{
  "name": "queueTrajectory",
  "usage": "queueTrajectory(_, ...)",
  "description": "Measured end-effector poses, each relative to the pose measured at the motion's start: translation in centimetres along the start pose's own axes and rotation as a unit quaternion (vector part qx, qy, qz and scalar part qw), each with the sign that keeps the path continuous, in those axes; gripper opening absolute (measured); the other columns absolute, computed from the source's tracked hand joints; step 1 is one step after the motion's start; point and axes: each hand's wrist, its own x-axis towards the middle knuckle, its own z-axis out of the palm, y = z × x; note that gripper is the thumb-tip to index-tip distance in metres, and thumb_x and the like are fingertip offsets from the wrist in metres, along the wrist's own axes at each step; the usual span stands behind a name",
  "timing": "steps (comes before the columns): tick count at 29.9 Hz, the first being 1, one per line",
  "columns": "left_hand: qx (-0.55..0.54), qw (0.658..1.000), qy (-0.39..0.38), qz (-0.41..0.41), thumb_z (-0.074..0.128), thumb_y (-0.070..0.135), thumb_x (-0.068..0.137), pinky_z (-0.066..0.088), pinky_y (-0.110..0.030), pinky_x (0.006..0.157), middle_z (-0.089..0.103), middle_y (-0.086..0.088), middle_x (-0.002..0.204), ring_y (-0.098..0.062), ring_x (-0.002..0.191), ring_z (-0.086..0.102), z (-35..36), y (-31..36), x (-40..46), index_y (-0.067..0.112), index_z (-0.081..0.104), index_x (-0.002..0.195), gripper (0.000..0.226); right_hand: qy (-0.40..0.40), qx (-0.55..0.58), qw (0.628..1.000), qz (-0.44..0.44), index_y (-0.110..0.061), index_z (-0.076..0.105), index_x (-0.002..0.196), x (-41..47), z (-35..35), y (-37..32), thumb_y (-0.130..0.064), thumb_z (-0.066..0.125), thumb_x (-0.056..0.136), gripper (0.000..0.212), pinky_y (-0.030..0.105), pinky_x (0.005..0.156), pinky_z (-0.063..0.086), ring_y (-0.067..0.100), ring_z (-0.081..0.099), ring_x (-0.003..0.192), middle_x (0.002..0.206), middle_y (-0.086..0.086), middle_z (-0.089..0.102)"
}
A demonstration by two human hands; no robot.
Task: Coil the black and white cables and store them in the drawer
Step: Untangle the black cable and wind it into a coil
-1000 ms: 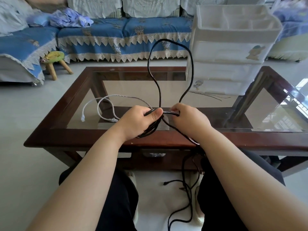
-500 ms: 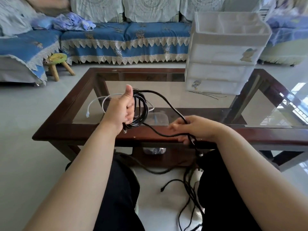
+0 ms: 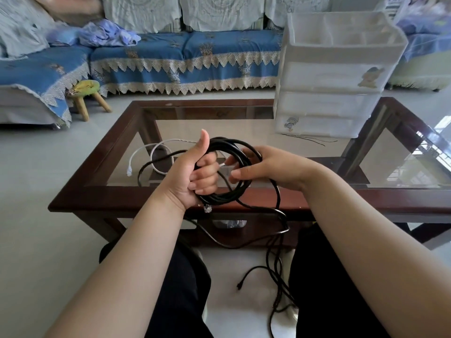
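Note:
My left hand (image 3: 192, 172) is closed around a bundle of loops of the black cable (image 3: 234, 152), thumb up, above the table's near edge. My right hand (image 3: 266, 167) grips the right side of the same coil with its fingers on the loops. The rest of the black cable hangs off the table and trails on the floor between my legs, one plug end lying loose. The white cable (image 3: 156, 152) lies in a loose loop on the glass behind my left hand. The white plastic drawer unit (image 3: 336, 76) stands at the table's far right, all drawers shut.
The glass-topped table has a dark wooden frame (image 3: 102, 198). A blue-covered sofa (image 3: 185, 54) runs along the back, with a small wooden stool (image 3: 85, 93) on the floor at left. Thin dark wires lie on the glass before the drawer unit.
The right hand has come up from the table's edge to the coil, adding another loop. The left hand keeps its grip and the coil is larger and rounder.

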Motion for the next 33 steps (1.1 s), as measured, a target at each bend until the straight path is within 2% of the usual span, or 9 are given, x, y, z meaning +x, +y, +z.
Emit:
queueTrajectory(4, 0.000, 0.999, 0.037, 0.005, 0.045, 0.062, 0.081, 0.019, -0.015, 0.028, 0.026, 0.008, 0.032, -0.002, 0.023, 0.022, 0.5, -0.3, 0.5, 0.020, 0.033, 0.048, 0.054, 0.012, 0.235, 0.972, 0.020, -0.005, 0.059, 0.097, 1.0, 0.7, 2.3, -0.004, 0.060, 0.073, 0.023, 0.025, 0.068, 0.049, 0.018, 0.055, 0.067, 0.075, 0.006, 0.057)
queueTrajectory(9, -0.016, 0.999, 0.041, 0.020, 0.027, 0.080, 0.073, 0.017, -0.011, 0.029, 0.025, 0.009, 0.031, -0.001, 0.023, 0.020, 0.7, 0.1, 0.8, 0.020, 0.032, 0.047, 0.065, -0.109, 0.350, 0.930, -0.023, -0.005, 0.054, 0.095, 1.2, 0.6, 2.5, -0.017, 0.078, 0.068, 0.039, 0.024, 0.068, 0.050, 0.012, 0.054, 0.061, 0.062, -0.002, 0.052)
queueTrajectory(12, -0.017, 0.999, 0.042, 0.010, 0.014, 0.083, 0.078, 0.017, -0.012, 0.030, 0.023, 0.008, 0.031, -0.003, 0.023, 0.019, 1.0, -0.1, 1.0, 0.020, 0.031, 0.047, 0.072, -0.099, 0.382, 0.919, -0.025, -0.006, 0.065, 0.088, 1.1, 0.7, 2.6, -0.021, 0.079, 0.067, 0.029, 0.027, 0.067, 0.052, 0.012, 0.049, 0.052, 0.052, -0.005, 0.045)
queueTrajectory(14, -0.014, 0.999, 0.036, 0.004, 0.017, 0.081, 0.082, 0.016, -0.015, 0.031, 0.023, 0.007, 0.032, -0.004, 0.024, 0.020, 1.2, -0.3, 1.1, 0.019, 0.030, 0.047, 0.071, -0.068, 0.361, 0.930, -0.019, -0.014, 0.064, 0.072, 1.2, 1.0, 2.5, -0.032, 0.076, 0.071, 0.022, 0.026, 0.066, 0.051, 0.009, 0.041, 0.046, 0.045, -0.009, 0.038)
queueTrajectory(17, -0.011, 0.999, 0.036, -0.008, 0.025, 0.076, 0.086, 0.018, -0.017, 0.032, 0.022, 0.006, 0.032, -0.007, 0.024, 0.021, 1.4, -0.7, 1.2, 0.018, 0.029, 0.047, 0.070, 0.010, 0.328, 0.945, 0.012, -0.019, 0.045, 0.056, 1.4, 1.5, 2.4, -0.052, 0.055, 0.081, 0.043, 0.025, 0.060, 0.047, 0.008, 0.029, 0.038, 0.040, -0.010, 0.026)
queueTrajectory(22, -0.046, 0.998, 0.037, -0.015, 0.024, 0.074, 0.088, 0.024, -0.020, 0.032, 0.026, 0.005, 0.033, -0.007, 0.026, 0.028, 1.9, -1.2, 1.3, 0.019, 0.031, 0.046, 0.070, 0.061, 0.322, 0.945, 0.005, -0.018, 0.037, 0.056, 1.5, 1.7, 2.4, -0.056, 0.048, 0.081, 0.046, 0.025, 0.053, 0.042, 0.008, 0.023, 0.035, 0.039, -0.009, 0.022)
queueTrajectory(27, -0.080, 0.996, 0.028, -0.032, 0.024, 0.077, 0.084, 0.025, -0.018, 0.031, 0.027, 0.007, 0.032, -0.005, 0.025, 0.027, 1.8, -1.0, 1.1, 0.019, 0.033, 0.051, 0.068, 0.125, 0.280, 0.952, -0.007, -0.013, 0.042, 0.064, 1.7, 2.3, 2.5, -0.061, 0.048, 0.077, 0.050, 0.027, 0.052, 0.047, 0.011, 0.031, 0.037, 0.042, -0.005, 0.028)
queueTrajectory(30, -0.064, 0.996, 0.050, -0.038, 0.030, 0.075, 0.086, 0.016, -0.017, 0.030, 0.024, 0.007, 0.031, -0.004, 0.022, 0.021, 1.1, -0.5, 0.9, 0.018, 0.030, 0.052, 0.066, 0.226, 0.104, 0.969, -0.007, -0.008, 0.058, 0.071, 1.9, 2.4, 2.6, -0.065, 0.045, 0.078, 0.058, 0.027, 0.054, 0.051, 0.015, 0.053, 0.049, 0.051, 0.000, 0.052)
queueTrajectory(33, -0.028, 0.996, 0.068, -0.046, 0.036, 0.070, 0.089, 0.013, -0.017, 0.031, 0.023, 0.007, 0.031, -0.004, 0.023, 0.018, 0.3, 0.1, 0.5, 0.018, 0.030, 0.053, 0.063, 0.285, -0.108, 0.952, -0.023, -0.006, 0.054, 0.064, 2.2, 1.2, 2.9, -0.058, 0.049, 0.087, 0.057, 0.020, 0.043, 0.037, 0.011, 0.042, 0.041, 0.044, -0.006, 0.043)
